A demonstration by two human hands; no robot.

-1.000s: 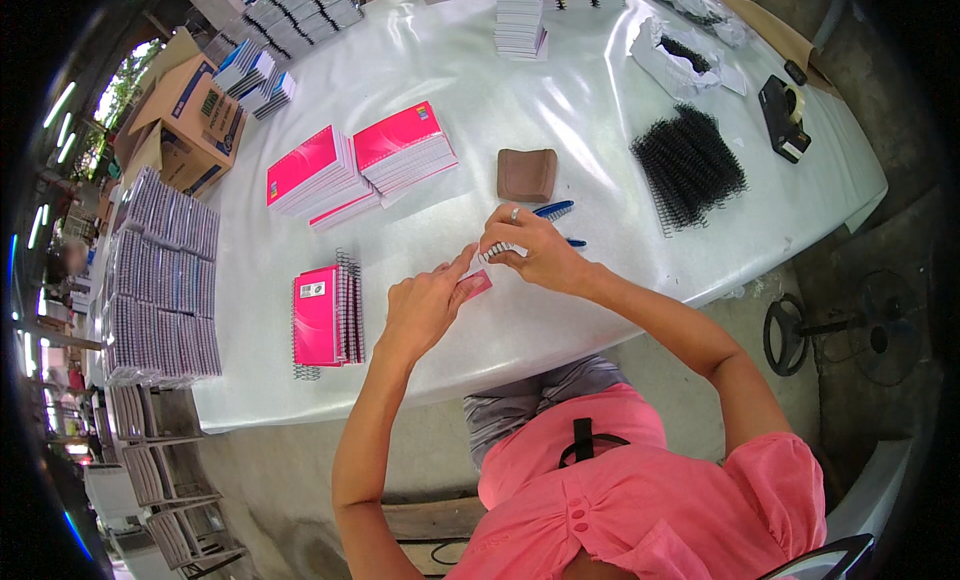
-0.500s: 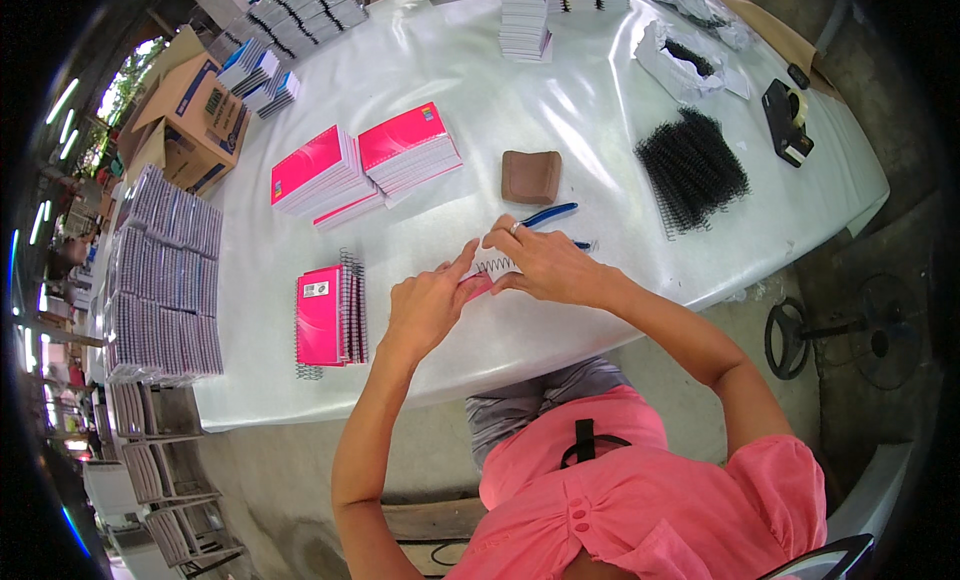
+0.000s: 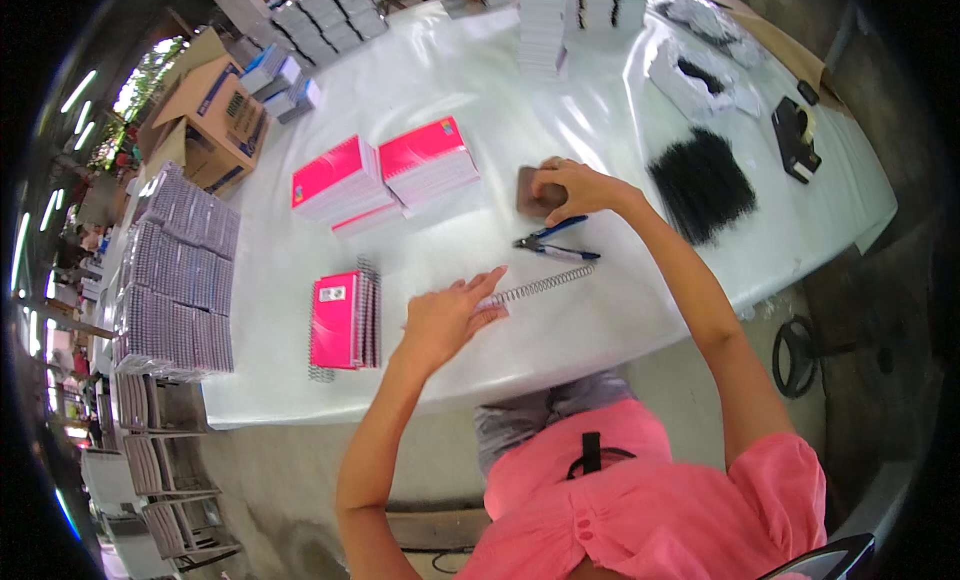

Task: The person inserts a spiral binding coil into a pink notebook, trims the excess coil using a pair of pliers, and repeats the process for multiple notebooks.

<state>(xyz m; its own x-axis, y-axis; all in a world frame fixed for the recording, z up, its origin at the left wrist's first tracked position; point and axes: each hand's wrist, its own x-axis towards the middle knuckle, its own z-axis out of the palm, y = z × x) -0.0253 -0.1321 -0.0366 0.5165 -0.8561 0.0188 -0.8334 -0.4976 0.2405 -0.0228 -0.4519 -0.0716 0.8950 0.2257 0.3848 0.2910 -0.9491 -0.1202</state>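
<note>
The right hand [image 3: 585,190] has moved from the wire coil [image 3: 540,288] to the brown block [image 3: 527,197], fingers curled over it, grip unclear. From the part-open left hand [image 3: 445,318], the coil runs rightward; a low right-hand sweep could knock the nearby pliers [image 3: 535,244] into it.

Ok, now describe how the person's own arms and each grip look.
The left grip and right grip are ungloved hands. The left forearm and right forearm are bare, with no watch or bracelet showing. A short, loose, salmon-pink fabric sleeve covers the right upper arm near the shoulder; the left sleeve is out of view. Blur leaves any ring unclear.
</note>
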